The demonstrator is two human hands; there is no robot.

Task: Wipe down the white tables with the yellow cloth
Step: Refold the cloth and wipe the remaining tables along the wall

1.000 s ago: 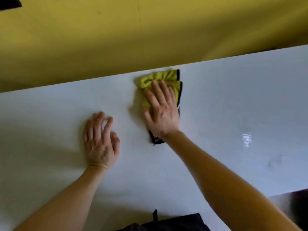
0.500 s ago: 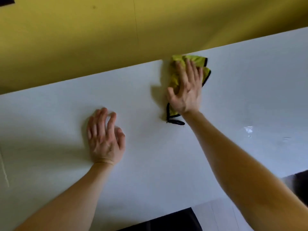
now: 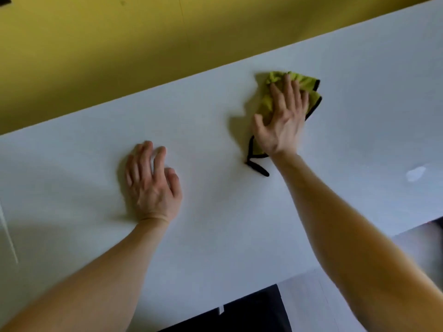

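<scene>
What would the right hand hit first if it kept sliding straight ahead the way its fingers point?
Probably nothing on the white table: the right hand, flat on the yellow cloth, points at the table's far edge, with the yellow surface beyond. Depth there is unclear.

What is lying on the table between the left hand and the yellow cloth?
Nothing: the head view shows only bare white table between the left hand and the yellow cloth under the right hand.
</scene>
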